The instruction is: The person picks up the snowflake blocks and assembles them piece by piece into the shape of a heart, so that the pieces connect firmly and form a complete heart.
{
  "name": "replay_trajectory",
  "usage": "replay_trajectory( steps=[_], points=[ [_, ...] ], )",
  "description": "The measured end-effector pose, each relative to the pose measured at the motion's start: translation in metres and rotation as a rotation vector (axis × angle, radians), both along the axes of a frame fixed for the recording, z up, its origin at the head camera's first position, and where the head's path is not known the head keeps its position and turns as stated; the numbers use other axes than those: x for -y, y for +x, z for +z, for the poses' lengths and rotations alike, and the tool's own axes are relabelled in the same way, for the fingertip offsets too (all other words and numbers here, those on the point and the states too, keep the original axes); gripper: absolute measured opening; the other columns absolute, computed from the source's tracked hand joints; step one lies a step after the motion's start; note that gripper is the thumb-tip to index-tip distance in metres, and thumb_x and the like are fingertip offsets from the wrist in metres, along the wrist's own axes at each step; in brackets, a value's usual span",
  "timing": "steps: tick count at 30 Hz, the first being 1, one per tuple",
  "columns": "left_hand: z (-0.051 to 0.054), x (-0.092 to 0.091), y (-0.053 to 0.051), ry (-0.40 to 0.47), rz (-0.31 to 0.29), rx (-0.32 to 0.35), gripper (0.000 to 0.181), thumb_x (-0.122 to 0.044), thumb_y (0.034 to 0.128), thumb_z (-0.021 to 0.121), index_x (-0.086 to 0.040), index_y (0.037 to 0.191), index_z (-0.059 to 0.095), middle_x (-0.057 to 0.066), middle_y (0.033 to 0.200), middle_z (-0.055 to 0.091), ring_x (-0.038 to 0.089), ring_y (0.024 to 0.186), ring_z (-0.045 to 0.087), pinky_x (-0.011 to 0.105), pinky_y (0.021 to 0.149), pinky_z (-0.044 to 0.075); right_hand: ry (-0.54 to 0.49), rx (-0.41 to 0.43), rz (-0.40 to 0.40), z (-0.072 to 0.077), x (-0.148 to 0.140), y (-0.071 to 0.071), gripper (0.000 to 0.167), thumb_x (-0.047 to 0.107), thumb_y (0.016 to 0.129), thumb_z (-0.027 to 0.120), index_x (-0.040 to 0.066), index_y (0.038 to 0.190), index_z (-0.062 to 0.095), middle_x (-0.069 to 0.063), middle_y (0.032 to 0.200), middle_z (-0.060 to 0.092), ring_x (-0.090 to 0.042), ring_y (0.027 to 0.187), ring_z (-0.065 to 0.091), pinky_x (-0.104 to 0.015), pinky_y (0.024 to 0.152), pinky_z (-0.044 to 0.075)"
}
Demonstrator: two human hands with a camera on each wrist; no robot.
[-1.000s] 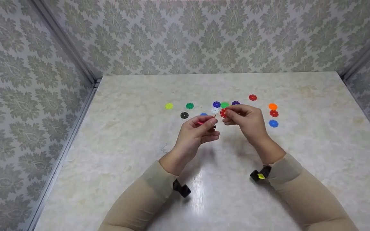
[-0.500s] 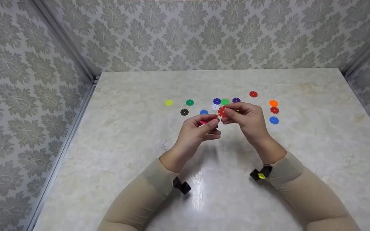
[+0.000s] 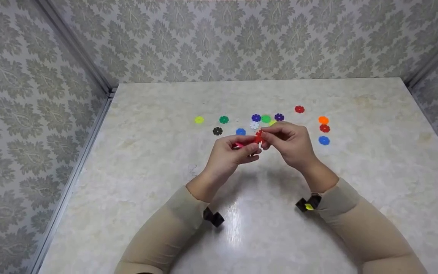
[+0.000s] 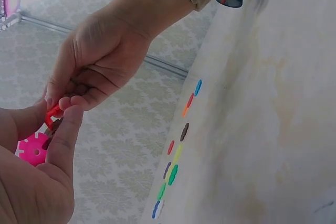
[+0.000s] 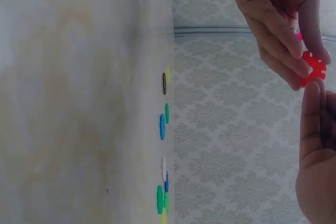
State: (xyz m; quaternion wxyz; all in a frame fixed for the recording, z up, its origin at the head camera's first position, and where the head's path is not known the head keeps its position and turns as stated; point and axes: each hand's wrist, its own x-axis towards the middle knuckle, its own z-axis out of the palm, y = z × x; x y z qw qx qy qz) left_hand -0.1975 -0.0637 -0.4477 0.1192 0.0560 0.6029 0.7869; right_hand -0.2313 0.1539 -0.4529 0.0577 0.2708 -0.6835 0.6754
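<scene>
We see left hand (image 3: 229,153) pinching pink disc (image 4: 27,151), right hand (image 3: 294,146) pinching red disc (image 3: 259,137). Red disc between both hands' fingertips, near pink. White disc (image 3: 254,125), black disc (image 3: 217,131) on table (image 3: 146,129) beyond hands.

No readable text, seemingly.
</scene>
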Motion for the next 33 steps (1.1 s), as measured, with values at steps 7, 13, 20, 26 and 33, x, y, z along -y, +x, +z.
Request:
replay_trajectory(
  steps=[7,13,20,26,33],
  points=[
    [-0.003,0.0,-0.001,0.009,-0.005,0.004,0.033,-0.001,0.1029,0.081,0.006,0.135,0.077,0.012,0.114,0.086,0.017,0.101,0.085,0.044,0.097,0.071,0.049,-0.035,-0.05,-0.004,0.004,0.003,0.019,-0.011,0.1,0.078,-0.008,0.118,0.083,0.004,0.102,0.084,-0.012,0.08,0.077,-0.023,0.078,0.068],
    [-0.005,-0.003,-0.001,0.01,0.008,0.041,0.034,-0.005,0.103,0.082,0.002,0.136,0.076,0.005,0.11,0.086,0.017,0.095,0.084,0.044,0.087,0.073,0.061,0.016,-0.081,-0.008,0.006,0.001,0.021,-0.007,0.102,0.078,-0.008,0.123,0.079,0.004,0.1,0.083,-0.012,0.078,0.074,-0.023,0.075,0.066],
    [-0.01,-0.001,-0.004,-0.082,0.012,0.061,0.034,-0.016,0.1035,0.083,-0.001,0.134,0.076,0.007,0.108,0.082,0.017,0.087,0.083,0.04,0.087,0.073,0.127,0.12,-0.104,-0.006,-0.003,-0.003,0.025,0.005,0.111,0.07,0.0,0.135,0.077,-0.001,0.095,0.078,-0.016,0.078,0.076,-0.025,0.078,0.068],
    [-0.014,0.004,-0.007,-0.143,0.05,0.076,0.028,-0.015,0.1046,0.081,-0.001,0.129,0.077,0.004,0.104,0.08,0.015,0.086,0.08,0.036,0.088,0.072,0.265,0.191,-0.262,-0.007,-0.048,-0.018,0.027,0.02,0.115,0.068,0.002,0.134,0.076,-0.016,0.108,0.078,-0.013,0.084,0.076,-0.023,0.078,0.067],
    [-0.017,0.005,-0.014,-0.127,0.036,0.128,0.025,-0.012,0.1049,0.08,0.0,0.127,0.076,0.02,0.117,0.08,0.015,0.084,0.079,0.033,0.087,0.071,0.661,0.296,-0.484,-0.021,-0.123,-0.033,0.036,0.027,0.112,0.071,0.002,0.137,0.076,-0.015,0.122,0.075,-0.01,0.089,0.062,-0.014,0.068,0.051]
  ],
)
